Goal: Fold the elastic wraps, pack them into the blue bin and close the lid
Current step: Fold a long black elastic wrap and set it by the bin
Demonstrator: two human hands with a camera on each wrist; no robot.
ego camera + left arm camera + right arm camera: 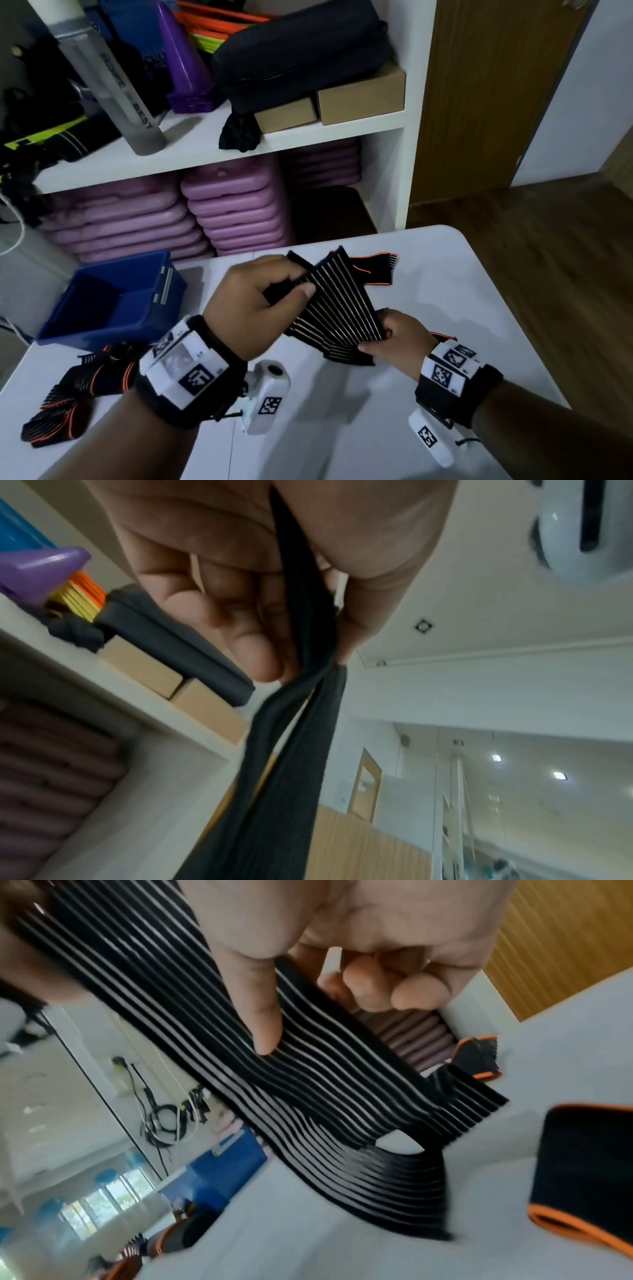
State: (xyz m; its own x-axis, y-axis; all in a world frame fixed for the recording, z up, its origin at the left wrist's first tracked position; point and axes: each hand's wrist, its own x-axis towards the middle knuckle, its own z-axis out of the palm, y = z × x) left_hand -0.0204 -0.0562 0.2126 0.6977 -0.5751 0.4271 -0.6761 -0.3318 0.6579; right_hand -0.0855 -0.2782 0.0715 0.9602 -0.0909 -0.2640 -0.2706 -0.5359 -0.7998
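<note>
A black elastic wrap with thin white stripes [339,301] is held above the white table [445,281], doubled over. My left hand [260,301] pinches its far end between thumb and fingers; in the left wrist view the black wrap [274,764] runs out of that pinch. My right hand [394,335] grips the near folded end, thumb on the stripes of the wrap [308,1085]. The open blue bin [113,301] stands at the table's left. More black wraps with orange trim lie at the near left [75,394] and the far middle [376,270].
A white shelf unit [239,144] stands behind the table with stacked purple steps [236,209], cardboard boxes [359,99], a dark bag and a grey bottle [113,78]. Wooden floor [531,257] lies to the right. Another orange-trimmed wrap [589,1172] lies under my right wrist.
</note>
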